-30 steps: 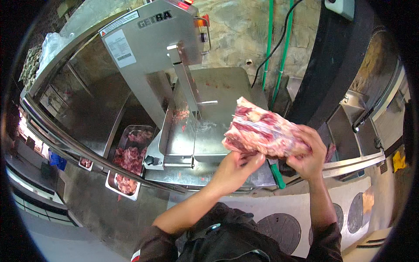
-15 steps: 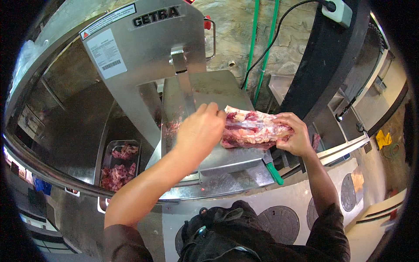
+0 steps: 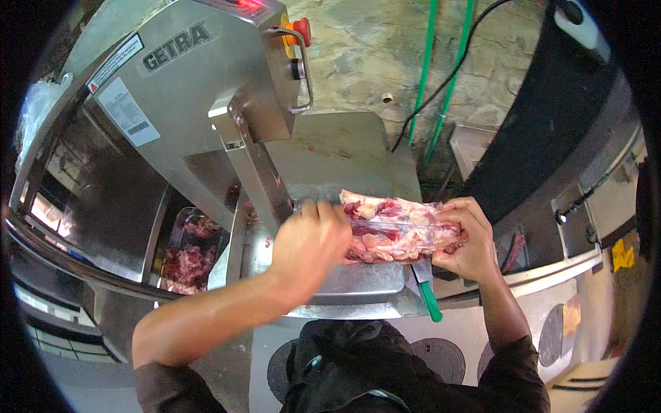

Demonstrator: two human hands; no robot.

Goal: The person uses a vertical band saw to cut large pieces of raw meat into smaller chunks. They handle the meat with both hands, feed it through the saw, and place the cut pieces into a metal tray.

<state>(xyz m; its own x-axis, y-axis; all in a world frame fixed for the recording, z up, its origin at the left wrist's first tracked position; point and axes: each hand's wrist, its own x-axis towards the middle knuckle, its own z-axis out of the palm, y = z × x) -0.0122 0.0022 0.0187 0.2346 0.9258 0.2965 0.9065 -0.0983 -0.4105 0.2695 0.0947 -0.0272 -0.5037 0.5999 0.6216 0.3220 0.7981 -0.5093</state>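
A long piece of raw meat on the bone [image 3: 406, 233], streaked with white fat, lies across the steel table of an upright meat band saw [image 3: 196, 76]. My right hand [image 3: 468, 237] is closed round its right end, thumb on the near side and fingers over the far side. At the opposite end, my left hand [image 3: 313, 237] is curled with its fingers bunched against the meat, slightly blurred. Whatever is between those fingers is hidden. Just left of this hand stands the saw's metal blade guard [image 3: 251, 165]; the blade itself cannot be made out.
A green-handled knife [image 3: 428, 299] sticks out at the table's front right corner. Left of the saw, a steel tray [image 3: 222, 241] holds meat pieces. A red stop button [image 3: 301, 31] is on the saw's housing. Black cable [image 3: 447, 65] hangs before the stone wall.
My view has shifted, bringing the red stop button and a lit red display on the saw into sight. Both hands stay at the two ends of the meat.
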